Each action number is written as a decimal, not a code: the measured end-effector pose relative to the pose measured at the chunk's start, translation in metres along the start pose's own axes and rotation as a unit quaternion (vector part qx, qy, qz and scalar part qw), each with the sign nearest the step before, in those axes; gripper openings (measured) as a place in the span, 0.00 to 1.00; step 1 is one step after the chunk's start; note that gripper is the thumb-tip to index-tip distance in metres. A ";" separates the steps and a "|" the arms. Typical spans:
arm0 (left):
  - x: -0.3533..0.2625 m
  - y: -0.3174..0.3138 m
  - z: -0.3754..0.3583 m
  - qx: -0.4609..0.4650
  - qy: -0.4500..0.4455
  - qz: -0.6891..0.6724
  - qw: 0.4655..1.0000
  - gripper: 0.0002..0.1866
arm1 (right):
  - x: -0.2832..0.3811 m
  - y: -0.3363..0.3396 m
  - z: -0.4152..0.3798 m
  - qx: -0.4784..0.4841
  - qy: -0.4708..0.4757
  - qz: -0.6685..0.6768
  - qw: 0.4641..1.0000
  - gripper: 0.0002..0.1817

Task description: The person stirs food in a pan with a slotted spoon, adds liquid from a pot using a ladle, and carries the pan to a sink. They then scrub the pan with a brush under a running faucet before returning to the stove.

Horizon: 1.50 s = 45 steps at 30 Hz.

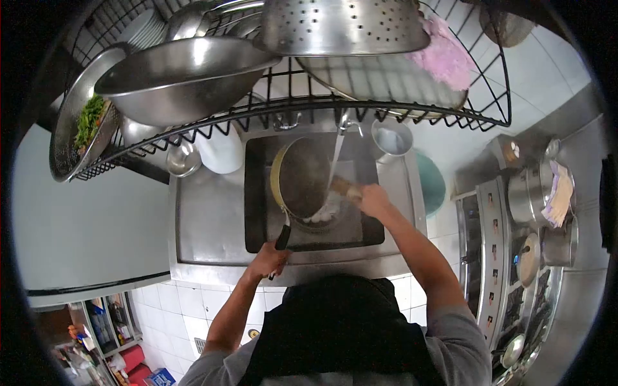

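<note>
My left hand is closed around the black handle of a frying pan, which is tipped on its side in the sink. The pan has a yellow outside and a dark inside. At the pan's right rim, my right hand grips a tan scrub brush, slightly blurred. Water runs from the faucet down along the pan's right side. White foam lies under the pan's lower edge.
A black wire rack overhangs the sink, bearing a steel bowl and a perforated colander. A white container and small bowl stand left of the faucet, another bowl right. A stove stands at right.
</note>
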<state>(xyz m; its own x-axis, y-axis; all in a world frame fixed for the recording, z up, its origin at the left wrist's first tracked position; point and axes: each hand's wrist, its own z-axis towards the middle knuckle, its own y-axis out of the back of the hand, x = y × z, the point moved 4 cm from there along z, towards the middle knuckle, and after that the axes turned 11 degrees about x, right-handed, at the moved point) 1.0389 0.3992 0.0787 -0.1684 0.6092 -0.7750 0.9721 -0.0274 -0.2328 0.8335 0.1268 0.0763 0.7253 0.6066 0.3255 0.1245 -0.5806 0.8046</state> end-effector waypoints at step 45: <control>0.018 -0.050 0.000 0.225 0.075 -0.344 0.909 0.22 | 0.024 0.093 -0.005 0.067 -0.041 -0.083 0.993 0.24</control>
<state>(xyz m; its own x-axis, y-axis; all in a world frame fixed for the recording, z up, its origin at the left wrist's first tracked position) 0.9878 0.4116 0.0765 -0.6533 0.7057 -0.2741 0.4750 0.1001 -0.8743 0.8585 0.0901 0.1615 0.7388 0.6574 0.1484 0.3316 -0.5462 0.7692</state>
